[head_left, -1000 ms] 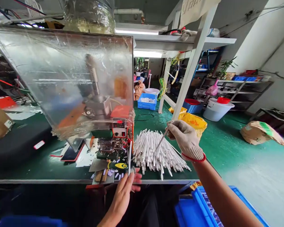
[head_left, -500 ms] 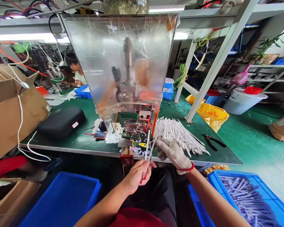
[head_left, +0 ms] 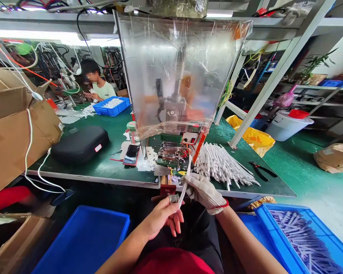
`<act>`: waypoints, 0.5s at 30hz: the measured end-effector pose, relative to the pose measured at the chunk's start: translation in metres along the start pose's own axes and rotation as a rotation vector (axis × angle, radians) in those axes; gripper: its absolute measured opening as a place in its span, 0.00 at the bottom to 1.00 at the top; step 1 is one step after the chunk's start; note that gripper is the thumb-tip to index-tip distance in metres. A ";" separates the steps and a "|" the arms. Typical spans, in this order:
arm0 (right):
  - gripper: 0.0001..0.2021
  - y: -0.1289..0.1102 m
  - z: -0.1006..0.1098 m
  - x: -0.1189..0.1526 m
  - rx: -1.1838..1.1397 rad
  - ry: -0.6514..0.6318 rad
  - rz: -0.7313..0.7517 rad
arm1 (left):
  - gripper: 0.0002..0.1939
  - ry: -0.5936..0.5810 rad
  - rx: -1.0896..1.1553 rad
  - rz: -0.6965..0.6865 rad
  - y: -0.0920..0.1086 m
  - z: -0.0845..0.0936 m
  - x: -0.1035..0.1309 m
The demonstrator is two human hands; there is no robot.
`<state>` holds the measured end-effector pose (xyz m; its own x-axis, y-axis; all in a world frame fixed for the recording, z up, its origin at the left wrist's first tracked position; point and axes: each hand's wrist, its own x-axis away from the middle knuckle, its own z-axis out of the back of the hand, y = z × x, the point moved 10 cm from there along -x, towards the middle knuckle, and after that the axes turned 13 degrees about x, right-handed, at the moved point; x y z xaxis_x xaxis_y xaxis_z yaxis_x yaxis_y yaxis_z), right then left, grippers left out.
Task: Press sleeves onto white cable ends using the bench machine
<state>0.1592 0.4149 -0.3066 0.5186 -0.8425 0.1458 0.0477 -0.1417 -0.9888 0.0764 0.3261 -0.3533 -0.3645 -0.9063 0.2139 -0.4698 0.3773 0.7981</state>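
Thin white strips [head_left: 183,193] run between my two hands, over the front edge of the green table. My bare left hand [head_left: 167,215] pinches their lower end between thumb and fingers; its other fingers are loosely curled. In a white knit glove with a red cuff, my right hand [head_left: 202,190] closes on the strips higher up. Behind my right hand lies a big pile of white strips [head_left: 224,163]. A machine [head_left: 171,152] with a clear plastic shield [head_left: 177,76] stands ahead, with a yellow-green-handled scraper [head_left: 175,172] in front of it.
Black-and-red pliers [head_left: 263,170] lie at the right. A phone [head_left: 131,155] and black case [head_left: 81,144] are on the left. Blue bins [head_left: 85,236] flank my legs; the right bin [head_left: 305,236] holds many strips. A person [head_left: 101,85] sits beyond a blue tray [head_left: 111,106].
The view has swung left. My right hand has closed around the strips, which now lie together instead of spread apart. The fingers of my left hand have loosened.
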 end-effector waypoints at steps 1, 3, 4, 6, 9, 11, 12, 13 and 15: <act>0.20 -0.001 0.002 -0.003 0.003 0.022 -0.001 | 0.22 0.040 -0.057 -0.041 0.004 0.006 0.001; 0.20 -0.005 0.002 -0.008 0.022 0.046 0.016 | 0.23 0.078 -0.161 -0.103 0.010 0.013 0.002; 0.20 -0.008 0.002 -0.009 0.037 0.060 0.033 | 0.23 0.081 -0.199 -0.123 0.013 0.014 0.002; 0.20 -0.014 0.004 -0.011 0.086 0.102 0.065 | 0.22 0.094 -0.235 -0.160 0.019 0.016 0.002; 0.20 -0.022 0.007 -0.011 0.185 0.162 0.085 | 0.21 0.158 -0.203 -0.202 0.028 0.021 0.002; 0.20 -0.024 0.006 -0.012 0.225 0.171 0.090 | 0.22 0.187 -0.175 -0.180 0.027 0.023 0.001; 0.21 -0.025 0.006 -0.013 0.231 0.172 0.092 | 0.22 0.191 -0.173 -0.161 0.026 0.023 0.001; 0.21 -0.024 0.006 -0.014 0.232 0.177 0.091 | 0.23 0.193 -0.179 -0.144 0.024 0.024 0.000; 0.21 -0.023 0.007 -0.016 0.232 0.196 0.087 | 0.23 0.201 -0.203 -0.131 0.022 0.024 -0.001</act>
<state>0.1557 0.4351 -0.2865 0.3562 -0.9335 0.0420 0.2157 0.0384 -0.9757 0.0467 0.3399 -0.3493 -0.1358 -0.9718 0.1927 -0.3248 0.2275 0.9180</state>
